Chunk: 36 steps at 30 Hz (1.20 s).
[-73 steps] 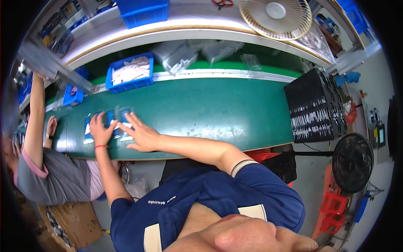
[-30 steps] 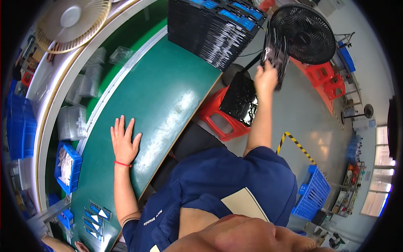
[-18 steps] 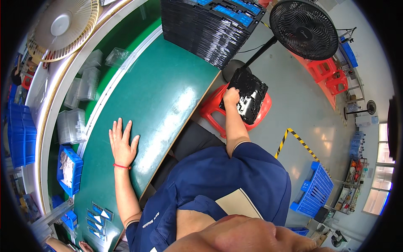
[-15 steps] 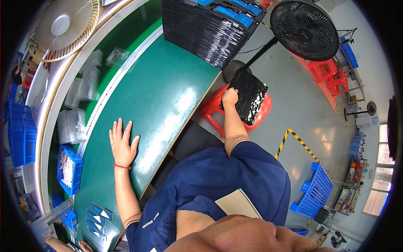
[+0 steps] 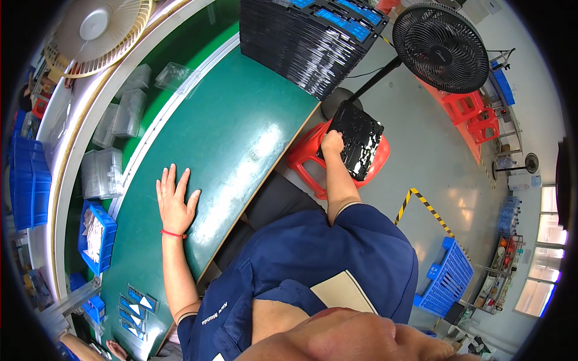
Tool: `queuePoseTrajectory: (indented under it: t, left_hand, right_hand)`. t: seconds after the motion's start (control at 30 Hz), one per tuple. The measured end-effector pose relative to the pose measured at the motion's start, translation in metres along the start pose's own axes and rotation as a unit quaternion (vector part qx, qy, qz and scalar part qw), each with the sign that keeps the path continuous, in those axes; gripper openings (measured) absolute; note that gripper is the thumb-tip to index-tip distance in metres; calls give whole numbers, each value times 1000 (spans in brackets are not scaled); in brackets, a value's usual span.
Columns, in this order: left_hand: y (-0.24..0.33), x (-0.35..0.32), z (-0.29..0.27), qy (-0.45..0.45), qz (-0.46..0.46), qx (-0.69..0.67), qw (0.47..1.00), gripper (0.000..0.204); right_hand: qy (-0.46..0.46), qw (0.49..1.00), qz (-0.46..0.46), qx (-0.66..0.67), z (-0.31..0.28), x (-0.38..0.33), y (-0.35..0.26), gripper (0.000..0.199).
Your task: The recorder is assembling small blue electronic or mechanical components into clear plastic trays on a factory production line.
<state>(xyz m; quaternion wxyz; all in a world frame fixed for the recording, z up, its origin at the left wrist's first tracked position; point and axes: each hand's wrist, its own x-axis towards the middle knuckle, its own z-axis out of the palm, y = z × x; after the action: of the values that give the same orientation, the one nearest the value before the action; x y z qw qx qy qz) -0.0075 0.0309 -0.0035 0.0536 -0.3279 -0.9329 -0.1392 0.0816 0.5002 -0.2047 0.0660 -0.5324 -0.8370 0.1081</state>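
My left hand lies palm down on the green tabletop, fingers spread, holding nothing. Off the table's right edge, my right hand is closed on the near left edge of a black plastic tray. That tray rests on a red plastic stool and has shiny, uneven recesses. My fingertips around its edge are partly hidden. Beyond both hands, a tall stack of similar black trays stands at the table's far end, with blue flat pieces in the top one.
A black standing fan rises behind the stool. Several blue-and-white flat pieces lie at the table's near left. Clear plastic boxes and a blue bin line the left channel. A blue plastic pallet stands on the right floor.
The whole view has shifted slightly. Both hands keep their places, the left flat on the table and the right at the black tray on the stool.
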Motion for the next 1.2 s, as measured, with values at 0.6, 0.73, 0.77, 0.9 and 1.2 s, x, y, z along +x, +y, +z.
queuePoseTrajectory:
  t: [0.6,0.73,0.77,0.9,1.2]
  left_hand:
    - [45,19,22,48,-157,-123,979,50]
    - [50,23,20,29,-117,-135,984,50]
    - [44,21,19,33,-122,-133,983,50]
    - [30,13,14,21,-92,-164,982,47]
    - [21,12,21,200,-120,-220,947,25]
  right_hand:
    - [-369,667,-567,313,-211,-82,-271,56]
    - [-10,789,-534,304,-108,-61,-378,77]
    - [-13,800,-520,299,-91,-65,-388,78]
    - [-35,781,-541,309,-83,-98,-395,69]
    - [-111,721,-644,229,-138,-193,-314,64]
